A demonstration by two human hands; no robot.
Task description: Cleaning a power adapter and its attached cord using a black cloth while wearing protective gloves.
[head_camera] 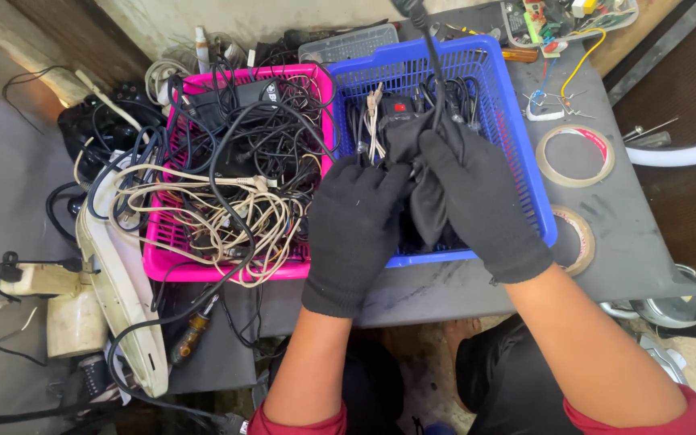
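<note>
1. Worked over the blue basket (pixel 525 153), both gloved hands at its near edge, at 6 o'clock of the basket.
2. Left hand (pixel 354 229) closed around a dark bundle (pixel 427 201), apparently cable or cloth; exactly which, cannot tell.
3. Right hand (pixel 481 201) closed on the same bundle and pinching a black cord (pixel 431 60) running up toward 12 o'clock.
4. Pink basket (pixel 163 258), heaped with tangled wires, at 9 o'clock of the hands; tape rolls (pixel 575 155) at 3 o'clock.
5. Judged step: sorting or freeing one cord from the pile.
6. Next move would likely call for a steady grip and a slow pull, keeping neighbouring wires from snagging.
</note>
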